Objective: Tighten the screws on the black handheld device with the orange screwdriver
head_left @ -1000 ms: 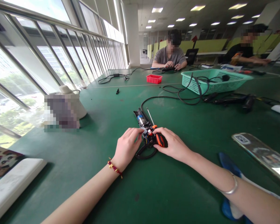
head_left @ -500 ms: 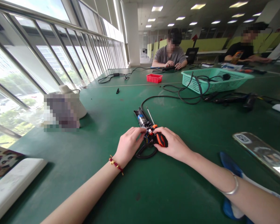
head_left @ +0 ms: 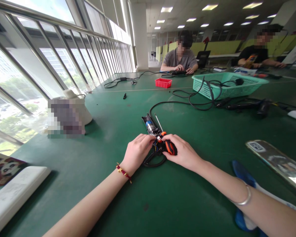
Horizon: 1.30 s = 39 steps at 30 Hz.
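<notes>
An opened power tool (head_left: 151, 127) lies on the table, its silver-and-blue motor and some coloured wires bare in a black half shell. My left hand (head_left: 139, 147) is at its near left side, thumb and forefinger pinched at the inner parts; what they grip is hidden. My right hand (head_left: 183, 152) is closed around the orange-and-black handle of a screwdriver (head_left: 171, 147), whose thin shaft points away past the motor. The right fingertips also reach the wired middle of the tool. A black power cord (head_left: 155, 164) loops just below both hands.
Beyond lie a red tray (head_left: 163, 83) and a green basket (head_left: 229, 86) with cables. A phone (head_left: 278, 161) and a blue-white object (head_left: 244, 172) are at right. At left are a pale container (head_left: 85, 110) and a white box (head_left: 16, 194). Two people sit across.
My left fingers have shifted very slightly right over the tool's inner parts. My right hand with the screwdriver stays put. The near co-worker's hands moved a little.
</notes>
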Each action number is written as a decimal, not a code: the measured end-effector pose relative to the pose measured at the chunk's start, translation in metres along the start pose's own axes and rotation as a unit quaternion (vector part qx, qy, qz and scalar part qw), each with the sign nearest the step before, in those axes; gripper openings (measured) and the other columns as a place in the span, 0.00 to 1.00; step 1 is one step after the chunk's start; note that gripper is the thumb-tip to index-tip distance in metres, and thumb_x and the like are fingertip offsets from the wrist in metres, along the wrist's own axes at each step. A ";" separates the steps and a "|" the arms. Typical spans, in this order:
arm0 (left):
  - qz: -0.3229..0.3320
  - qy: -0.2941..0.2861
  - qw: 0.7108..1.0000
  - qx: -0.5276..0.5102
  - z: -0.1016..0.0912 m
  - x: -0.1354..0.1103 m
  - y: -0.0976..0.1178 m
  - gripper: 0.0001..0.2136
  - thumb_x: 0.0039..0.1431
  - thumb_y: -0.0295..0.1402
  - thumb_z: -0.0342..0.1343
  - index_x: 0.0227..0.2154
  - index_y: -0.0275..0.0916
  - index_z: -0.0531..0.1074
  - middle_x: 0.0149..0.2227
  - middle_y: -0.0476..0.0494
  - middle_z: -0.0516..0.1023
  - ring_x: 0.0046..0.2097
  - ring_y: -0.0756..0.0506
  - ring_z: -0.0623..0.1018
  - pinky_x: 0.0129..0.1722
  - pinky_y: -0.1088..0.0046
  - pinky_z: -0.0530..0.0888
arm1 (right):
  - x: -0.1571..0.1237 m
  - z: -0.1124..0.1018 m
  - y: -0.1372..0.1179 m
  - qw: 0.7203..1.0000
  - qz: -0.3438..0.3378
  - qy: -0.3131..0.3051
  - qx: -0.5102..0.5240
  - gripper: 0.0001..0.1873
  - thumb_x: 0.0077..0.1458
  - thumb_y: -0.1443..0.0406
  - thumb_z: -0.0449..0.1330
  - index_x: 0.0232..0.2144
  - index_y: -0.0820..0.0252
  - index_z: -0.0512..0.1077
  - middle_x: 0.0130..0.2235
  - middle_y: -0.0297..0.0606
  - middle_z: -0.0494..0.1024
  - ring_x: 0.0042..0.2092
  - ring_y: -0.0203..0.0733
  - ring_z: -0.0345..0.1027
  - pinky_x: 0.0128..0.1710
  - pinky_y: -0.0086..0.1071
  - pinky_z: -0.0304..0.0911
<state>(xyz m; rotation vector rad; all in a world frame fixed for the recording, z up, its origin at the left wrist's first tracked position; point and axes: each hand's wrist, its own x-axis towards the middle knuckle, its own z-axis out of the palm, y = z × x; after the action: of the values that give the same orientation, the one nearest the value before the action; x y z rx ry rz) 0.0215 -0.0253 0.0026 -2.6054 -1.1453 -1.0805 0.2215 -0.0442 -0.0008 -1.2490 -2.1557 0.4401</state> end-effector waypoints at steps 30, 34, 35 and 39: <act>-0.012 0.001 0.999 -0.042 0.003 0.000 -0.008 0.06 0.60 0.31 0.50 0.35 0.39 0.72 0.31 0.48 0.77 0.33 0.51 0.76 0.34 0.77 0.73 | 0.001 0.002 0.000 1.000 -0.009 0.011 -0.008 0.18 0.47 0.67 0.59 0.42 0.54 0.63 0.42 0.37 0.71 0.41 0.42 0.67 0.41 0.37 0.64; 0.008 -0.024 1.000 -0.018 0.001 0.002 -0.006 0.07 0.61 0.30 0.49 0.37 0.40 0.72 0.39 0.46 0.77 0.40 0.50 0.76 0.39 0.75 0.73 | 0.001 0.001 0.000 1.000 -0.010 0.010 -0.011 0.17 0.48 0.66 0.59 0.42 0.54 0.63 0.42 0.38 0.71 0.42 0.42 0.67 0.42 0.37 0.64; 0.003 -0.023 1.000 -0.010 0.001 0.003 -0.006 0.07 0.61 0.30 0.49 0.38 0.40 0.72 0.42 0.46 0.76 0.41 0.50 0.76 0.40 0.75 0.73 | 0.001 0.001 0.000 1.000 -0.010 0.007 -0.011 0.17 0.48 0.66 0.59 0.42 0.54 0.63 0.42 0.38 0.71 0.42 0.42 0.67 0.42 0.37 0.64; -0.041 -0.034 0.999 0.002 -0.004 0.002 -0.010 0.07 0.59 0.34 0.50 0.38 0.41 0.71 0.40 0.47 0.73 0.38 0.51 0.75 0.34 0.78 0.72 | 0.000 -0.003 0.001 1.000 -0.011 -0.010 -0.004 0.18 0.49 0.66 0.58 0.44 0.53 0.63 0.42 0.38 0.71 0.42 0.42 0.67 0.42 0.36 0.64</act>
<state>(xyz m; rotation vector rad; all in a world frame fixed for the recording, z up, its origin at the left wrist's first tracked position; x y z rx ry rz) 0.0132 -0.0182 0.0043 -2.6312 -1.2783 -1.0099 0.2239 -0.0441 0.0012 -1.2289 -2.1872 0.4363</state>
